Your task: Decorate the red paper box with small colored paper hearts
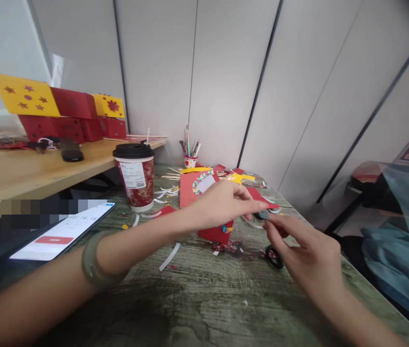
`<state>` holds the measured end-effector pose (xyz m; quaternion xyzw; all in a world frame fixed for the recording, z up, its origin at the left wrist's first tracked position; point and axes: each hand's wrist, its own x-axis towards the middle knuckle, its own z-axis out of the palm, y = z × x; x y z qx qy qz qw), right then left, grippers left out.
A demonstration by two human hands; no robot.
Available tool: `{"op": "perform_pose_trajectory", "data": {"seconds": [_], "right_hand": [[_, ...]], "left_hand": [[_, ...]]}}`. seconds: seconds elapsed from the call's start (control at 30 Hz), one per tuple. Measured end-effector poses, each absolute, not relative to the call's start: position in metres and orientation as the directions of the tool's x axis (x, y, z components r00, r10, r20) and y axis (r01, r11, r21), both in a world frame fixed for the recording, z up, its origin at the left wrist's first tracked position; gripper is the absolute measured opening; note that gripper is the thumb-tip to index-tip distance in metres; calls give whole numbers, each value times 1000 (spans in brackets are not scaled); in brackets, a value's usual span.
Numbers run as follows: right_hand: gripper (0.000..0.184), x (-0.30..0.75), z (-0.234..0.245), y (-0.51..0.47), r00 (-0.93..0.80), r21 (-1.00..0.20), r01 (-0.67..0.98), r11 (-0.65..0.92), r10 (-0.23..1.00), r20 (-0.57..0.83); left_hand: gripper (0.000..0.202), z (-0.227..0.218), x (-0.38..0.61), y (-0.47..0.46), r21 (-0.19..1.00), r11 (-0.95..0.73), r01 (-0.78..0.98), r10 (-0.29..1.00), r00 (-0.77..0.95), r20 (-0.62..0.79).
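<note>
My left hand (226,202) reaches across the table with its fingers drawn together. Its thumb and fingertips come close to my right hand; what they pinch, if anything, is hidden. My right hand (309,250) is closed on what looks like a pair of scissors (274,257): a black loop shows below the fingers, and a dark grey part sits at the fingertips. Beneath and behind my left hand lies a red card (189,190) with a colourful curved strip on it. Another red piece (214,235) shows under my left wrist, partly covered.
A lidded paper cup (139,185) with a straw and a lit phone (59,233) stand on the left. White paper strips (170,257) and red scraps litter the table. Behind are a brush pot (190,162), wooden sticks and yellow paper. Red and yellow boxes (74,103) stand on a shelf.
</note>
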<state>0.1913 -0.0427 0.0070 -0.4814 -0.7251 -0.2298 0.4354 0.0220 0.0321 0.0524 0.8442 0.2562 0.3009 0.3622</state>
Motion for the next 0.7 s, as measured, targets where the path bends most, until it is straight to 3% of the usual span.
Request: {"op": "perform_pose_trajectory", "data": {"seconds": [0.07, 0.1, 0.17, 0.23, 0.3, 0.37, 0.43, 0.5, 0.57, 0.7], "right_hand": [[10, 194, 6, -44, -350, 219, 907, 359, 356, 867], [11, 195, 5, -44, -417, 316, 893, 320, 324, 849], [16, 196, 5, -45, -484, 412, 870, 270, 309, 819], [21, 195, 5, -45, -480, 398, 872, 286, 327, 814], [21, 194, 6, -45, -395, 264, 897, 354, 375, 839], [20, 192, 9, -45, -209, -19, 909, 417, 494, 844], [19, 191, 13, -45, 3, -368, 838, 404, 669, 743], [20, 191, 18, -45, 134, -624, 710, 328, 807, 576], [20, 191, 22, -45, 167, -750, 607, 264, 880, 445], [15, 190, 23, -42, 115, -836, 507, 208, 945, 305]], "left_hand": [[33, 44, 30, 26, 818, -553, 161, 679, 657, 329], [31, 40, 33, 24, 841, -522, 139, 696, 640, 326], [20, 37, 36, 23, 878, -467, 100, 718, 623, 310], [11, 37, 37, 24, 893, -441, 86, 724, 623, 298], [9, 40, 35, 27, 887, -452, 98, 729, 614, 304], [13, 42, 32, 29, 869, -479, 121, 725, 613, 314], [17, 43, 30, 32, 849, -511, 136, 705, 631, 324], [19, 43, 29, 32, 820, -553, 145, 675, 655, 339], [20, 44, 28, 32, 795, -586, 158, 648, 680, 343], [24, 48, 27, 31, 796, -585, 157, 609, 733, 302]]}}
